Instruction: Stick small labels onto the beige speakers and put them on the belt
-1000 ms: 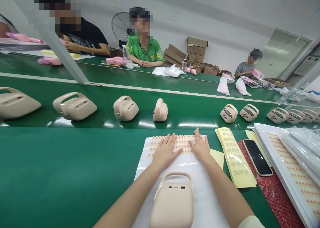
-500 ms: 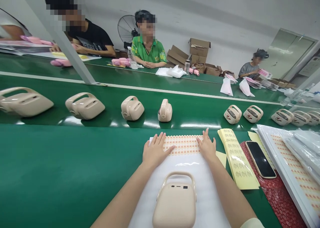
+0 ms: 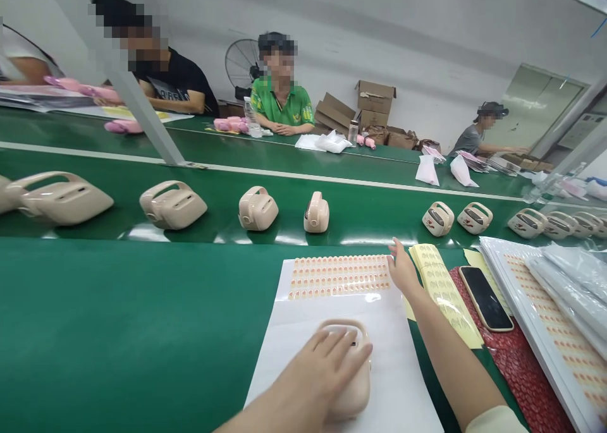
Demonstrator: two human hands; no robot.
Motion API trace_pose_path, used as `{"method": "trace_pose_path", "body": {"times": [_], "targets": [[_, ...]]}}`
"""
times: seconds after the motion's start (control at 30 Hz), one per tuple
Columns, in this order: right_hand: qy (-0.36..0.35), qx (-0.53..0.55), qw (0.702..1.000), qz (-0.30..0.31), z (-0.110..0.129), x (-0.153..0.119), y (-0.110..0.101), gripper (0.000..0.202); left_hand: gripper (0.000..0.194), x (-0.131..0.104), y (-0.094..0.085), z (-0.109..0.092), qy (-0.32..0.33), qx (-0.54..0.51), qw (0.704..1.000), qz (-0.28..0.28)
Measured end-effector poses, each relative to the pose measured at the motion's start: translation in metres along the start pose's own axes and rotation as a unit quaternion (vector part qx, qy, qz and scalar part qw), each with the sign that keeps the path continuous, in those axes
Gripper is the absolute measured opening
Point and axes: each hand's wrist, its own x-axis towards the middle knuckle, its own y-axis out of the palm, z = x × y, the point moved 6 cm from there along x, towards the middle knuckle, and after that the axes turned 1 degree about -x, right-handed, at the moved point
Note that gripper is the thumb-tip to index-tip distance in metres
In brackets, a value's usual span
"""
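Left hand (image 3: 328, 365) lies spread over a device (image 3: 355, 393), right hand (image 3: 403, 270) open by stickers (image 3: 339, 278), insides of cardboard boxes (image 3: 374, 98) unclear.

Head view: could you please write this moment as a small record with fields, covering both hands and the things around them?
Left hand: spread over the beige device, fingers extended
Beige device: lying on the white sheet, handle toward the far end, partly covered
White sheet: on the green table, rows of small orange stickers near its far end
Right hand: at the sheet's far right corner; contact unclear
Farther right: yellow label strip, phone, red bubble wrap
Beyond: row of similar devices
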Motion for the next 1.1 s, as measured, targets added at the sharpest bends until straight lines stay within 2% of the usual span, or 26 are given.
{"method": "trace_pose_path", "body": {"times": [0.07, 0.17, 0.27, 0.33, 0.37, 0.4, 0.43, 0.53, 0.6, 0.63, 0.7, 0.77, 0.87, 1.0, 1.1], "targets": [[-0.012, -0.032, 0.999, 0.010, -0.003, 0.011, 0.000, 0.055, 0.088, 0.002, 0.005, -0.012, -0.042, 0.035, 0.998, 0.043], [-0.036, -0.048, 0.998, 0.030, -0.001, 0.023, 0.006, 0.056, 0.088, 0.009, -0.001, -0.009, -0.086, 0.003, 0.995, 0.041], [-0.048, -0.056, 0.997, 0.029, 0.002, 0.023, 0.014, 0.052, 0.093, 0.010, -0.009, 0.009, -0.098, -0.105, 0.989, -0.021], [-0.046, -0.055, 0.997, 0.018, 0.003, 0.019, 0.016, 0.050, 0.094, 0.008, -0.015, 0.027, -0.125, -0.224, 0.961, -0.100], [-0.043, -0.051, 0.998, 0.011, 0.004, 0.017, 0.016, 0.049, 0.094, 0.007, -0.018, 0.036, -0.147, -0.300, 0.930, -0.150], [-0.037, -0.045, 0.998, 0.003, 0.005, 0.016, 0.015, 0.048, 0.093, 0.006, -0.021, 0.046, -0.167, -0.384, 0.886, -0.199], [-0.030, -0.037, 0.999, -0.005, 0.008, 0.014, 0.012, 0.047, 0.091, 0.006, -0.022, 0.054, -0.181, -0.470, 0.828, -0.245], [-0.006, -0.005, 0.999, -0.032, 0.024, 0.009, -0.004, 0.041, 0.075, 0.008, -0.022, 0.071, -0.175, -0.684, 0.616, -0.350], [-0.002, 0.103, 0.994, -0.039, 0.042, 0.001, -0.017, 0.036, 0.059, 0.010, -0.020, 0.077, -0.137, -0.766, 0.495, -0.386], [-0.006, 0.190, 0.981, -0.032, 0.053, -0.005, -0.022, 0.036, 0.053, 0.011, -0.019, 0.080, -0.115, -0.792, 0.451, -0.395], [-0.015, 0.381, 0.924, 0.003, 0.076, -0.022, -0.026, 0.038, 0.046, 0.011, -0.014, 0.085, -0.071, -0.824, 0.395, -0.399], [-0.015, 0.483, 0.875, 0.030, 0.094, -0.041, -0.024, 0.040, 0.044, 0.010, -0.007, 0.091, -0.037, -0.843, 0.362, -0.396], [0.004, 0.534, 0.845, 0.026, 0.106, -0.064, -0.016, 0.041, 0.044, 0.009, 0.000, 0.094, 0.010, -0.865, 0.332, -0.377], [0.006, 0.536, 0.844, -0.010, 0.110, -0.073, -0.005, 0.039, 0.052, 0.011, 0.004, 0.088, 0.056, -0.884, 0.317, -0.339], [-0.016, 0.512, 0.858, -0.037, 0.114, -0.075, -0.003, 0.032, 0.049, 0.011, 0.003, 0.082, 0.058, -0.880, 0.333, -0.333]]}}
